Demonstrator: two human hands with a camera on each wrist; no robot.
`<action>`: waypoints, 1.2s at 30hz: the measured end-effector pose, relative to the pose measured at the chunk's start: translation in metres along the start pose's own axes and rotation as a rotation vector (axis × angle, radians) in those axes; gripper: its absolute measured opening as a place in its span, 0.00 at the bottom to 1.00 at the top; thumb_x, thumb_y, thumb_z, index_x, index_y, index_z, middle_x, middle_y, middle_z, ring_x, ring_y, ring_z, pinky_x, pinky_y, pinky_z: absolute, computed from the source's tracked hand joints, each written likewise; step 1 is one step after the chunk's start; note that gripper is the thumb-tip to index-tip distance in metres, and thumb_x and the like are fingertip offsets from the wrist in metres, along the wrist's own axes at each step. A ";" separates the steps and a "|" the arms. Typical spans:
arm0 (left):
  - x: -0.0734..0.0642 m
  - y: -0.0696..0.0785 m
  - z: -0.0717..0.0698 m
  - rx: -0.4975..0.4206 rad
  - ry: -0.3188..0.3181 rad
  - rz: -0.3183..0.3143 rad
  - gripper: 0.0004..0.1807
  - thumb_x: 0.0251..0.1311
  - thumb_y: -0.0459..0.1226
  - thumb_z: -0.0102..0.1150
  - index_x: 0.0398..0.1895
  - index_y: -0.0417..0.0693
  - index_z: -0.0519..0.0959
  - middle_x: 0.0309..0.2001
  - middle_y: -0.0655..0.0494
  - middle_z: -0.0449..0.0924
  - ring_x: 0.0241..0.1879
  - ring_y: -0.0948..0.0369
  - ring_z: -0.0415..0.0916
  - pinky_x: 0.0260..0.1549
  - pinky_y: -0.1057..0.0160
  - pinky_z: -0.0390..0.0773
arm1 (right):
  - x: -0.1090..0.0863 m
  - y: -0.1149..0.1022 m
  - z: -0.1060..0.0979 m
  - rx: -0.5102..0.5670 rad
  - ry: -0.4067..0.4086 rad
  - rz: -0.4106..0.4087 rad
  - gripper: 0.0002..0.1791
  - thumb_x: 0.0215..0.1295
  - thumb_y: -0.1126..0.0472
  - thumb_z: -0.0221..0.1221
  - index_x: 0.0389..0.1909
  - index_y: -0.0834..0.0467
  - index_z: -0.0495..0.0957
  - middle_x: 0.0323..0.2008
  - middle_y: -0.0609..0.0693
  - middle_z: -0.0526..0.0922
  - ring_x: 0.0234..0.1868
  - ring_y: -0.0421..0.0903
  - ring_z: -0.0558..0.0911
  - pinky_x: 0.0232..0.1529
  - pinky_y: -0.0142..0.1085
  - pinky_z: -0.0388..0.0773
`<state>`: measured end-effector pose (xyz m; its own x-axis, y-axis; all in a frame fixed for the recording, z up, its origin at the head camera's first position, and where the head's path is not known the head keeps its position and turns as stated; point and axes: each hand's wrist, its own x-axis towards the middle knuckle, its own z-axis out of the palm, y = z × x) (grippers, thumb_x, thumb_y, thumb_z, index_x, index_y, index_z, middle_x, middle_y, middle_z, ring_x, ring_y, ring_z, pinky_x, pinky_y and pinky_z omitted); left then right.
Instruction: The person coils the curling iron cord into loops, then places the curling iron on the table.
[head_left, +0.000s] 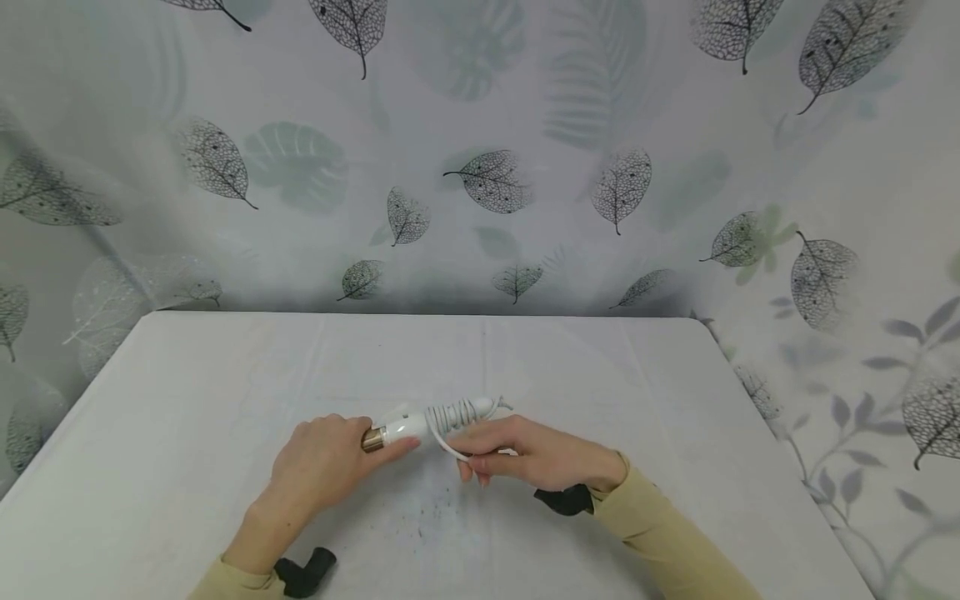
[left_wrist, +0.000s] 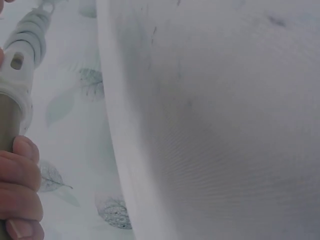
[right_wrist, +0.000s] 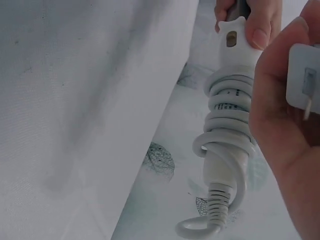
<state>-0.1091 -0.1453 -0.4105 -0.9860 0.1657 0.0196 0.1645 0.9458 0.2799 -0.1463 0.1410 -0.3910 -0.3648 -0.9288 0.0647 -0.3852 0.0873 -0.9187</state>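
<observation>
A white curling iron (head_left: 405,427) with a bronze-coloured barrel (left_wrist: 9,120) is held just over the table. My left hand (head_left: 322,462) grips it by the barrel, fingers curled round, as the left wrist view shows. White cord (right_wrist: 229,112) is wound in several coils round the handle, and a loop hangs by its tail end. On the right, my right hand (head_left: 532,454) pinches the cord's free end between thumb and fingers. A pale plug (right_wrist: 298,75) with a metal prong shows in that hand in the right wrist view. The barrel's tip is hidden in the left hand.
A white-covered table (head_left: 600,375) lies under both hands, with small dark specks (head_left: 420,525) on its near part. Leaf-printed curtains (head_left: 480,250) stand behind it and at both sides. Black straps or mounts (head_left: 306,573) sit at both wrists.
</observation>
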 end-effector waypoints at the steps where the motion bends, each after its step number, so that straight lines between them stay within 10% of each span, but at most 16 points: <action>1: 0.000 -0.001 0.000 -0.004 0.005 0.000 0.37 0.53 0.76 0.50 0.16 0.54 0.67 0.13 0.60 0.60 0.13 0.62 0.58 0.14 0.63 0.58 | 0.000 0.001 0.000 -0.010 -0.012 -0.014 0.22 0.79 0.64 0.47 0.69 0.67 0.67 0.42 0.58 0.79 0.39 0.43 0.77 0.45 0.41 0.80; 9: 0.000 -0.005 -0.005 -0.024 0.074 0.015 0.36 0.55 0.74 0.53 0.14 0.53 0.65 0.13 0.63 0.54 0.13 0.64 0.54 0.13 0.64 0.57 | 0.002 0.011 0.004 -0.093 -0.036 -0.052 0.24 0.76 0.71 0.47 0.70 0.67 0.64 0.44 0.57 0.79 0.43 0.53 0.77 0.49 0.33 0.75; 36: -0.003 0.000 -0.007 -0.063 0.131 0.151 0.33 0.56 0.70 0.58 0.14 0.57 0.63 0.15 0.66 0.49 0.15 0.68 0.49 0.17 0.68 0.51 | 0.004 0.037 0.001 -0.240 -0.017 0.037 0.17 0.74 0.67 0.54 0.61 0.61 0.78 0.53 0.51 0.84 0.56 0.39 0.79 0.58 0.34 0.75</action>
<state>-0.1066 -0.1476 -0.4034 -0.9461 0.2626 0.1897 0.3128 0.8929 0.3238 -0.1610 0.1398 -0.4255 -0.3688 -0.9292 0.0238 -0.5625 0.2028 -0.8015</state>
